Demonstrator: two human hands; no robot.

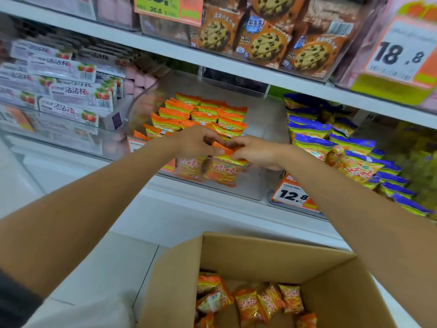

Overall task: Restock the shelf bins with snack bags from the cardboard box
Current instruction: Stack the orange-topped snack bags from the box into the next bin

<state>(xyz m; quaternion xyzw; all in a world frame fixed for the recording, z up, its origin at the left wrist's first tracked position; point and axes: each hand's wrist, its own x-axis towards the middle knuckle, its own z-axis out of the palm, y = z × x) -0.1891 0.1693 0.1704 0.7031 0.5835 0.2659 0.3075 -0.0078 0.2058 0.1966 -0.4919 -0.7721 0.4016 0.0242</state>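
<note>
A clear shelf bin [262,129] at mid-height holds rows of orange snack bags [201,112]. Both my hands meet at the bin's front edge. My left hand [198,140] pinches the top of an orange snack bag [221,171] that stands at the front of the bin. My right hand [255,151] grips the same bag's top from the right. Below, an open cardboard box [260,256] holds several more orange bags [250,301] loose on its bottom.
A second bin of blue-and-yellow snack bags [343,147] stands to the right, boxes with strawberry pictures [63,91] to the left. The shelf above carries cookie packs [264,36]. Orange price tags [292,195] hang at the shelf's front edge.
</note>
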